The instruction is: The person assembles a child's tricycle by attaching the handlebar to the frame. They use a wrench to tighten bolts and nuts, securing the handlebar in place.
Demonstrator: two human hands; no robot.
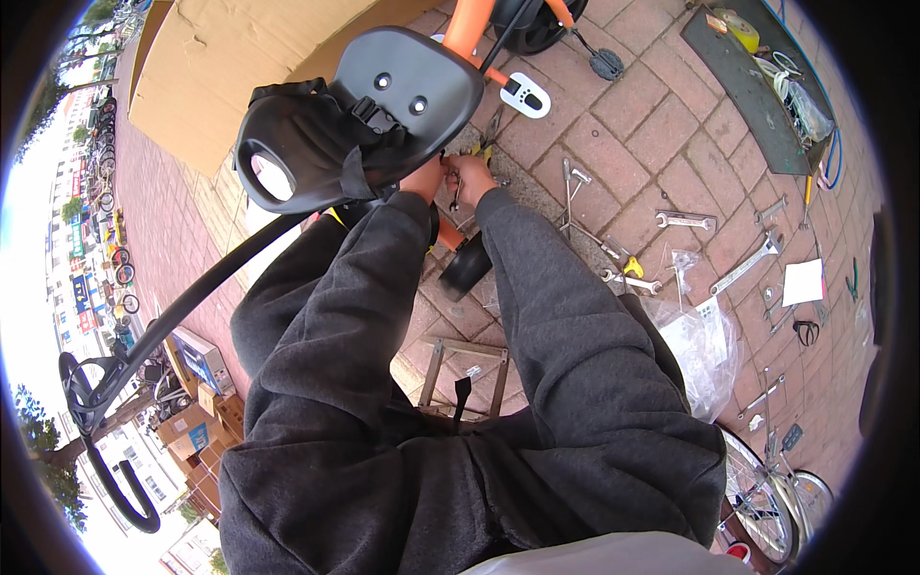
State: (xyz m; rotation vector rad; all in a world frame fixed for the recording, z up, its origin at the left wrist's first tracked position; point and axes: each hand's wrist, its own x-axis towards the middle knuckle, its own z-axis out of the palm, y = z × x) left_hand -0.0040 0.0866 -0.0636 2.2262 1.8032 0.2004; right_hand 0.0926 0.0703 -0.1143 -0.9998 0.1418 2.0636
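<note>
Pale curved edge (613,558), 2 hands (469,178) with metal tool (454,198) near black seat (422,72)

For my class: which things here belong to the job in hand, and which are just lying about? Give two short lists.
Apparently in the job:
black seat
orange frame
small metal tool in the right hand, exact type unclear

Just lying about, untouched:
adjustable wrench
white paper
clear plastic bag
dark tray
cardboard boxes

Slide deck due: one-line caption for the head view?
Left hand and right hand close together beside a black seat, wrenches spread on brick paving to the right.
</note>
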